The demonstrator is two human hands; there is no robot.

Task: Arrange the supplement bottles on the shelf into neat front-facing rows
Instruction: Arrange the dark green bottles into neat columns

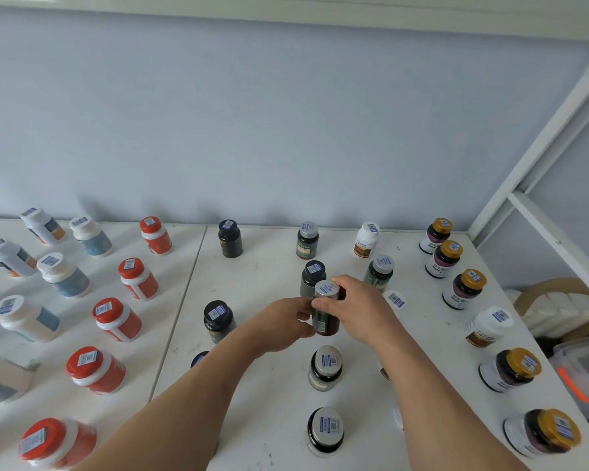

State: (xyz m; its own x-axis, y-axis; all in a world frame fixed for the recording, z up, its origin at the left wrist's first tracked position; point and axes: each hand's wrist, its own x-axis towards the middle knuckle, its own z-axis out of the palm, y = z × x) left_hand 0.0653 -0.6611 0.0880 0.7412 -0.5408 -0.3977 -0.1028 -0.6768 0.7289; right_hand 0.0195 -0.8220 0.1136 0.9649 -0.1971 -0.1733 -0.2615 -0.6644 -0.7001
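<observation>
The silver-capped bottle (326,309) was clamped by both hands' fingers (320,304), just before the black-capped bottle (313,277), likely turning its label frontward.

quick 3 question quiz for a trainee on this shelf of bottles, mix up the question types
1. True or false: both hands hold the silver-capped dark bottle.
2. Which cap colour runs along the right edge of the white shelf? A gold B red C green
3. Fill in: the black-capped bottle stands just ___ the held bottle.

Key
1. True: left hand and right hand both grip it.
2. A, as on the gold-capped bottle.
3. behind
</observation>
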